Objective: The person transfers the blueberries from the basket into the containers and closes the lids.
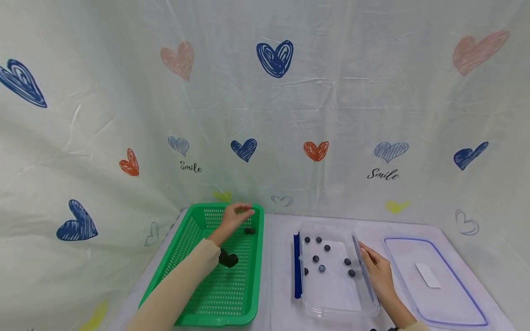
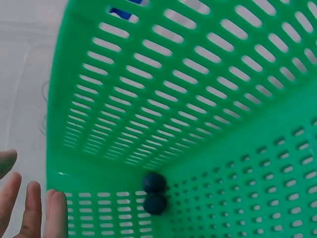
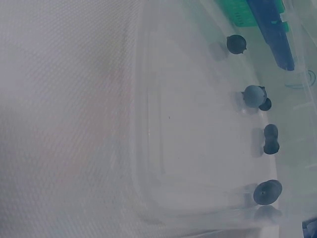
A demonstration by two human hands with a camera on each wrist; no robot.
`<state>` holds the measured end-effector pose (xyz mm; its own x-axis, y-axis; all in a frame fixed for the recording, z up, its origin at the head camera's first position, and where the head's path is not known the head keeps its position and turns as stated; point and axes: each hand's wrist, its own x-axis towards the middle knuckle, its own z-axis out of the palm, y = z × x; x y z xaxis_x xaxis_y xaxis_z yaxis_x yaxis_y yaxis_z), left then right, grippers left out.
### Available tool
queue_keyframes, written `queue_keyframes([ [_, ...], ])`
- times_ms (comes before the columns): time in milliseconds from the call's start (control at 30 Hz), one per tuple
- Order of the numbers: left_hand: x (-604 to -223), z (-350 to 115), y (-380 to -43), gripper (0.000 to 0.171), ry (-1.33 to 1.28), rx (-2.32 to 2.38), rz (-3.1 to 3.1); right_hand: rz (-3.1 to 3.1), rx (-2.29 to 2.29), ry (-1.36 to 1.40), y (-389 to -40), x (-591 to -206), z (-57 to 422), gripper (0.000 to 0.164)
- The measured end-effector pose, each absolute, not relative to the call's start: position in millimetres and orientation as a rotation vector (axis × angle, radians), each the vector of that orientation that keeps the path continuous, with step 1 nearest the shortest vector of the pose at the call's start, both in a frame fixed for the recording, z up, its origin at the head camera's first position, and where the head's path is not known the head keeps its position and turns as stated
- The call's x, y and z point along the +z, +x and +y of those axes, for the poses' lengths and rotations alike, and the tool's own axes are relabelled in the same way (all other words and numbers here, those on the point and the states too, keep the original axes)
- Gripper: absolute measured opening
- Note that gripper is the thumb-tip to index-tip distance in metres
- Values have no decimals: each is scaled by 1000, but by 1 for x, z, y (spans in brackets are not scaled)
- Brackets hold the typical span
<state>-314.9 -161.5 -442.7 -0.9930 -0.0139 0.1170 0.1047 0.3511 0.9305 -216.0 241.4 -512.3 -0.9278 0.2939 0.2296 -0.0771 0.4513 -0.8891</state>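
My left hand (image 1: 237,217) hovers over the far end of the green basket (image 1: 257,276), its fingers loosely bent and nothing visible between them. Below the fingertips, two blueberries (image 1: 250,231) lie side by side in the far right corner; the left wrist view shows these blueberries (image 2: 154,193) touching. My right hand (image 1: 377,273) grips the right side of a clear plastic container (image 1: 331,311), fingers partly behind its raised edge. Several dark blueberries (image 1: 316,259) are scattered on the container's floor. In the right wrist view, blueberries (image 3: 267,192) sit along one side, and my right hand is not seen.
A clear lid (image 1: 451,294) with a blue seal and a white label (image 1: 428,275) lies to the right of the container. On the container's left side is a blue latch flap (image 1: 297,266). A heart-print curtain (image 1: 281,110) hangs behind the white table (image 1: 281,257).
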Motion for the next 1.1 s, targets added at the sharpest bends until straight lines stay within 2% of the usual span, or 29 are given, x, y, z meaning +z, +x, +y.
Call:
queue_keyframes([
  [767, -501, -183, -318, 24, -37, -1444, -2660, -2371, 1487, -213, -217, -516, 243, 42],
  [1100, -506, -178, -312, 24, -58, -1430, -2623, -2368, 1501, -216, -218, -514, 242, 43],
])
